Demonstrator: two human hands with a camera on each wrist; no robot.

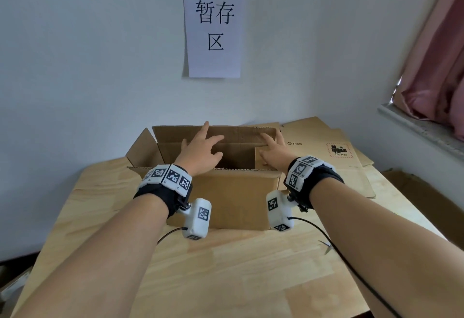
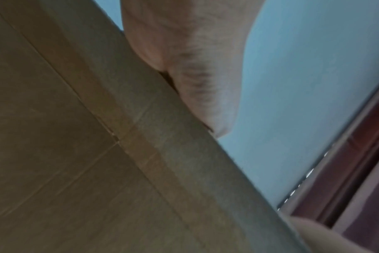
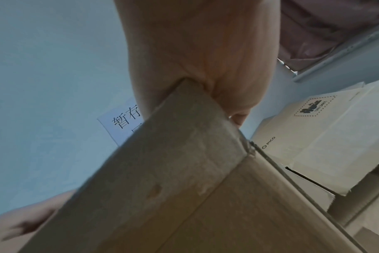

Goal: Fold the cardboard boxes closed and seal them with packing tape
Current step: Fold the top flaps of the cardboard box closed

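Open cardboard box [image 1: 227, 199] at frame centre on wooden table [image 1: 226, 267], flaps up. Left hand [image 1: 200, 153] over the opening, fingers spread and straight, index tip reaching the top edge of the far flap [image 1: 238, 133]. Right hand [image 1: 272, 153] at centre right, pinching the right flap [image 3: 184, 154] between thumb and fingers. Flattened printed carton [image 1: 326, 152] at right; paper sign [image 1: 213, 31] on wall, upper centre.
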